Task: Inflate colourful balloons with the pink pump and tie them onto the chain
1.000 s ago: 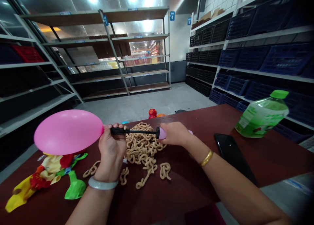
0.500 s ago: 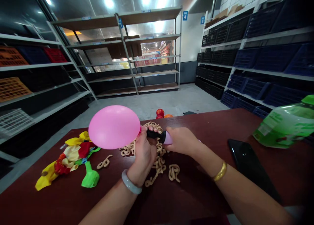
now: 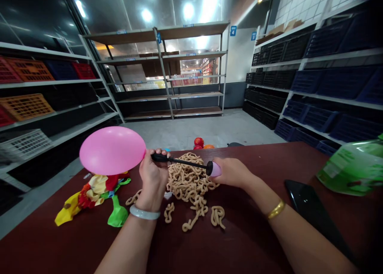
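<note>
A hand balloon pump (image 3: 191, 162) spans the space between my hands, its black rod drawn out. My left hand (image 3: 154, 172) is closed around the pump's black nozzle end and the neck of an inflated pink balloon (image 3: 112, 150). My right hand (image 3: 235, 172) grips the lilac body at the other end. Below the pump lies a heap of tan, twisted strands (image 3: 188, 182), with a few loose pieces nearer me. To the left are limp balloons in several colours (image 3: 95, 186), among them a green balloon (image 3: 117, 213).
A black phone (image 3: 311, 206) lies on the dark red table (image 3: 245, 234) at right, beside a green-and-white pouch (image 3: 351, 168). Red and orange balloons (image 3: 199, 142) show beyond the far edge. Shelves with crates (image 3: 311, 82) line both sides.
My hands have moved apart, and the pump's rod now shows between them. The pink balloon has shifted left with my left hand. The camera view has tilted slightly.
</note>
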### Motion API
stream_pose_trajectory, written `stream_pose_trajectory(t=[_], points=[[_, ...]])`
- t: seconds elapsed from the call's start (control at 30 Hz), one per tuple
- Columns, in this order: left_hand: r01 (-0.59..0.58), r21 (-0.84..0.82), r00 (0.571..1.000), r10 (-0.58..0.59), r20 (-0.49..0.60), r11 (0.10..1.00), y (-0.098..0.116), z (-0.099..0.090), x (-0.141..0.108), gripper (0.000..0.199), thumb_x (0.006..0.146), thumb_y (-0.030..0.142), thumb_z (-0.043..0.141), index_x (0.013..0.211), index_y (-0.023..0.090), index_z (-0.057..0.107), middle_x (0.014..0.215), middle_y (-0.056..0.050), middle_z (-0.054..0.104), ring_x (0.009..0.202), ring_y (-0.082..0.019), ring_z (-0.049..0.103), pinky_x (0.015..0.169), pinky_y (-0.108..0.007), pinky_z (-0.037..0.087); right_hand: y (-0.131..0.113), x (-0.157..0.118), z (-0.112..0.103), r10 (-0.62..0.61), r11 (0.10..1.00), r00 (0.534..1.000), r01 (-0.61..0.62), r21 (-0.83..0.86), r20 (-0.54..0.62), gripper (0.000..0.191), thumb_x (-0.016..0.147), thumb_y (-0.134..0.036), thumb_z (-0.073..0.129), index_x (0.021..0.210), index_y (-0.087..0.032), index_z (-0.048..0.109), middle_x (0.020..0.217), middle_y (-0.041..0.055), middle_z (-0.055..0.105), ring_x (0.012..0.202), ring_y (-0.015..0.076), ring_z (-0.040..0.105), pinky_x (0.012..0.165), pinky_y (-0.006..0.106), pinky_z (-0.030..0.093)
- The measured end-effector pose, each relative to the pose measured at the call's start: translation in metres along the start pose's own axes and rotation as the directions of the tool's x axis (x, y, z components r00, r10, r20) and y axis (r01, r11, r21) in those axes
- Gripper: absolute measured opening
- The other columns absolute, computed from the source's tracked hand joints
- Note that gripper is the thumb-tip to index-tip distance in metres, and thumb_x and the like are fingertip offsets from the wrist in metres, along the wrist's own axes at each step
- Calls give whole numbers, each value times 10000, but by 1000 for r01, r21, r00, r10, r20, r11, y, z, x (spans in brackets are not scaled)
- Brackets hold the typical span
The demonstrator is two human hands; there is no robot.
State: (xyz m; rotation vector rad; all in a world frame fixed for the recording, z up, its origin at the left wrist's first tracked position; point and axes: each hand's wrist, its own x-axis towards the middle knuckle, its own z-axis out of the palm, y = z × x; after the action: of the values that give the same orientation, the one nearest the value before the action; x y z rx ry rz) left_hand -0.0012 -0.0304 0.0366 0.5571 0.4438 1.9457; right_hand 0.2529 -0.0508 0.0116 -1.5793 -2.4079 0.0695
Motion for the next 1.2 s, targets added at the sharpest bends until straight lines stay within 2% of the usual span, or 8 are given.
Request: stream_pose_trajectory(t=[0.17, 0.4, 0.57, 0.77, 0.9, 1.07, 1.2], points=[[55, -34, 998, -54, 27, 998, -16, 3, -11, 184, 811, 231, 640, 730, 182, 483, 667, 19, 516, 631, -131, 538, 622, -272, 452, -4, -4, -3, -17, 999, 1000, 16, -47, -19, 381, 699, -552, 634, 906, -236, 578, 797, 26, 700, 663, 211, 631, 527, 285, 230], [167, -12, 984, -166, 63, 986, -55, 20, -58, 156, 810, 230, 674, 764, 171, 537, 729, 6, 529, 683, -119, 541, 714, -265, 480, -24, -8, -9, -2, 999, 1000, 2, -39, -3, 362, 737, -540, 607, 921, -230, 575, 829, 35, 703, 703, 219, 645, 554, 285, 281], [212, 5, 968, -211, 132, 977, -61, 27, -72, 177, 831, 265, 660, 734, 171, 546, 726, -5, 529, 682, -125, 541, 714, -276, 490, -33, -9, -11, 21, 1000, 1000, -20, -5, 17, 400, 753, -543, 606, 992, -225, 568, 878, 49, 709, 758, 236, 657, 576, 287, 320], [208, 29, 974, -209, 88, 978, -54, 25, -60, 173, 831, 256, 656, 737, 168, 541, 714, -12, 553, 664, -134, 562, 715, -295, 500, -25, -5, -7, 26, 1000, 999, -25, -16, 41, 407, 760, -566, 589, 987, -229, 592, 883, 56, 714, 760, 239, 657, 572, 286, 321], [142, 32, 987, -144, 69, 989, -35, 16, -33, 149, 849, 207, 606, 731, 172, 523, 694, -5, 542, 667, -140, 571, 713, -299, 501, -13, -3, -8, 40, 999, 999, -40, -20, 33, 419, 745, -586, 595, 992, -247, 602, 878, 44, 715, 744, 230, 650, 556, 283, 306], [76, 22, 995, -78, 67, 997, -13, 1, -3, 164, 865, 251, 592, 744, 190, 499, 679, 10, 539, 664, -150, 576, 691, -316, 505, 0, -3, -14, 46, 997, 999, -44, -70, 26, 422, 743, -614, 579, 955, -249, 598, 867, 41, 712, 736, 227, 647, 543, 283, 289], [62, -14, 997, -62, 46, 998, -17, -2, -3, 162, 866, 243, 592, 749, 194, 492, 679, 14, 536, 655, -141, 572, 682, -301, 497, 5, -3, -18, 47, 994, 997, -41, -104, 61, 415, 741, -614, 585, 924, -242, 594, 855, 41, 710, 734, 227, 648, 544, 285, 295]])
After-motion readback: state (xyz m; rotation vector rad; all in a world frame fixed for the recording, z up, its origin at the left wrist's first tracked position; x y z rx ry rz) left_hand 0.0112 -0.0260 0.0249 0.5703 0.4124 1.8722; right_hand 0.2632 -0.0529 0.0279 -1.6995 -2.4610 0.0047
